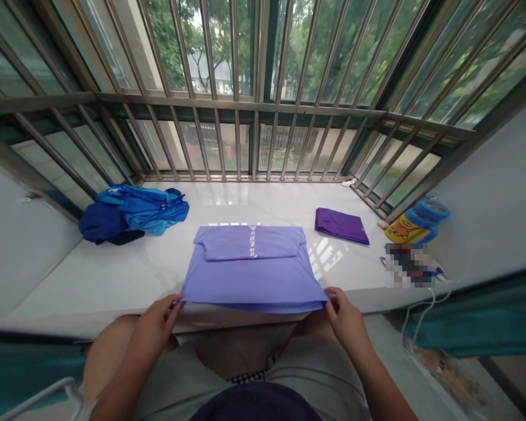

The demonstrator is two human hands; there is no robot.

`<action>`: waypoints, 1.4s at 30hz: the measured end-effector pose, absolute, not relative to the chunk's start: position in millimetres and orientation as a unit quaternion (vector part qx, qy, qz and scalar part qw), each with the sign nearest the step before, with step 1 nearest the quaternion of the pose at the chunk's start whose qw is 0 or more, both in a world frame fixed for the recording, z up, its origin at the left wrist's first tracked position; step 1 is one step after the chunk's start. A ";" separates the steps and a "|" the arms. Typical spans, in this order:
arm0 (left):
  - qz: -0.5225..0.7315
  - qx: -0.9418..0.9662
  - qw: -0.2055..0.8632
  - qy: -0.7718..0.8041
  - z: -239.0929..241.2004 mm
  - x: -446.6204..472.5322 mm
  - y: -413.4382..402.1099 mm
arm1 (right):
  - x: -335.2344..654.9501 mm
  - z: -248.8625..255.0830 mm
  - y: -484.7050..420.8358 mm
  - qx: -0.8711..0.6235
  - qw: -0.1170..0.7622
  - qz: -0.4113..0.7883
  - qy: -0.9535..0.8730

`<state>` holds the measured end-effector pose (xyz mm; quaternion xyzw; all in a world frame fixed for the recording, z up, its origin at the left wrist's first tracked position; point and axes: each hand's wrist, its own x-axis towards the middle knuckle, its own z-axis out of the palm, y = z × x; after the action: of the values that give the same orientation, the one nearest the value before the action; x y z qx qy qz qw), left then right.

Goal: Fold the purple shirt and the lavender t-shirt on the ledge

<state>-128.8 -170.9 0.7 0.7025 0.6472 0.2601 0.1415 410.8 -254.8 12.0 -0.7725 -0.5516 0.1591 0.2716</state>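
A lavender shirt [254,272] lies partly folded on the white window ledge [135,269], its top part turned down with white print showing. My left hand [155,327] pinches the shirt's near left corner. My right hand [346,318] pinches the near right corner. Both corners are lifted slightly at the ledge's front edge.
A heap of blue clothes [131,213] lies at the ledge's back left. A folded purple garment [341,225] rests at the back right. A yellow and blue bottle [414,222] lies on its side at the far right, with a white cable [421,313] below it. Metal window bars [254,105] close off the back.
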 end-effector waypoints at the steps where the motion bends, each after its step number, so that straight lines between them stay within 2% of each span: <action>1: 0.258 0.691 0.153 0.657 2.1 -125.4 -173.4 | 410.0 11.3 -255.7 -0.773 0.274 0.185 -0.542; 6: 0.302 0.674 0.160 0.655 -3.7 -110.9 -181.8 | 413.3 0.7 -257.8 -0.730 0.369 0.323 -0.476; 10: 0.324 0.645 0.175 0.670 -4.2 -110.2 -186.1 | 418.9 -0.4 -260.8 -0.715 0.421 0.369 -0.419; 16: 0.290 0.583 0.243 0.718 16.3 -119.3 -199.0 | 425.9 27.6 -268.1 -0.713 0.415 0.398 -0.401; 20: 0.322 0.587 0.286 0.686 28.5 -119.9 -195.2 | 433.7 51.4 -263.4 -0.689 0.405 0.459 -0.388; 23: 0.387 0.534 0.377 0.650 34.5 -116.0 -170.4 | 442.6 66.5 -243.7 -0.653 0.383 0.491 -0.431; 27: 0.464 0.437 0.495 0.591 47.2 -107.1 -110.4 | 457.6 83.2 -192.1 -0.651 0.360 0.434 -0.508; 32: 0.439 0.360 0.562 0.602 72.9 -86.5 -18.2 | 470.4 90.6 -100.3 -0.678 0.353 0.348 -0.543; 37: 0.418 0.380 0.501 0.656 68.1 -60.5 58.8 | 466.3 69.4 -19.2 -0.738 0.290 0.269 -0.546; 42: 0.358 0.503 0.378 0.690 43.4 -51.3 83.0 | 457.4 43.8 10.8 -0.776 0.222 0.159 -0.569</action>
<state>-51.3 83.0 43.4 0.5031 0.6901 0.3579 0.3776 457.4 10.8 43.8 -0.7761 -0.5686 0.1589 0.2216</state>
